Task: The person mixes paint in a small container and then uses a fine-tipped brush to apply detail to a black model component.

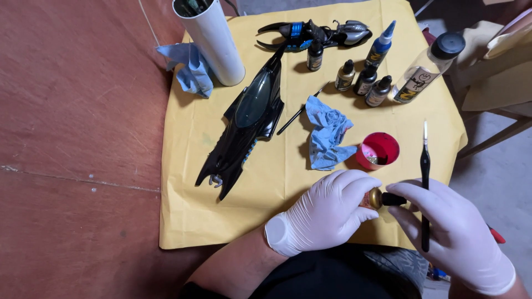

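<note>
Gripping a small paint bottle (373,198), gloved left hand (327,213) wraps its gold-smeared body; right hand (451,230) pinches the black cap (393,199) and also clamps a thin black brush (425,182) (tip up). Bottle sits just below the red cup (378,150), at the near edge of the yellow paper (188,221). Crumpled blue rag (327,138) lies left of the cup, glossy black model hull (246,124) further left.
</note>
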